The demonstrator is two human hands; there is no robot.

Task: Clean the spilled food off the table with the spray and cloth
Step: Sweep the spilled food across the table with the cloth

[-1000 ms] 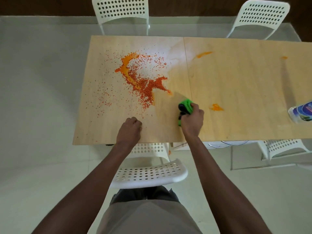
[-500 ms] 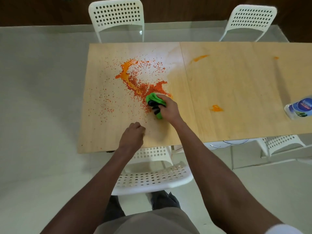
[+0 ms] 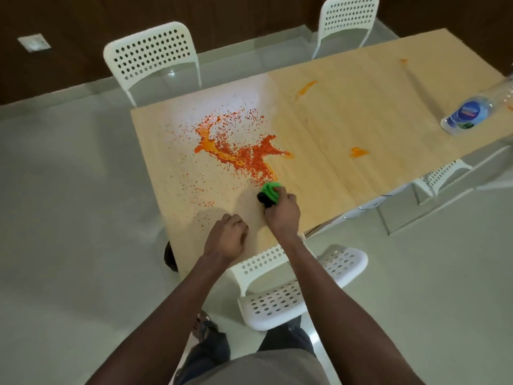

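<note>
**Ana:** Pale tiled floor, dark wall, and a long wooden table (image 3: 347, 112) with white perforated chairs (image 3: 151, 58) round it. Where does the cleaning stand?

**Ben:** Barely started, I'd say. The main spill (image 3: 238, 147) of orange grains and sauce lies nearly whole on the table, with loose specks scattered on the side of it away from the bottle and toward the near edge. Only the strip of table between the spill and the person looks somewhat wiped.

**Ana:** And the cloth?

**Ben:** The green cloth (image 3: 270, 191) is bunched and pressed on the table at the spill's near edge, touching its lowest grains. The right hand (image 3: 281, 213) is clenched round it, fingers curled over the top. The left hand (image 3: 226, 236) rests on the table just beside the right, on the side away from the bottle, fingers curled under and grasping nothing that I can see.

**Ana:** What else is left?

**Ben:** Three smaller orange smears (image 3: 359, 152) beyond the spill, toward the bottle's end of the table: one nearer, one farther back, one tiny at the far edge. All untouched.

**Ana:** Any containers?

**Ben:** One clear plastic bottle (image 3: 472, 112) with a blue label, lying tilted, well apart from the spill. Its top runs out of view, so I can't tell whether it is the spray, nor how much it holds.
</note>
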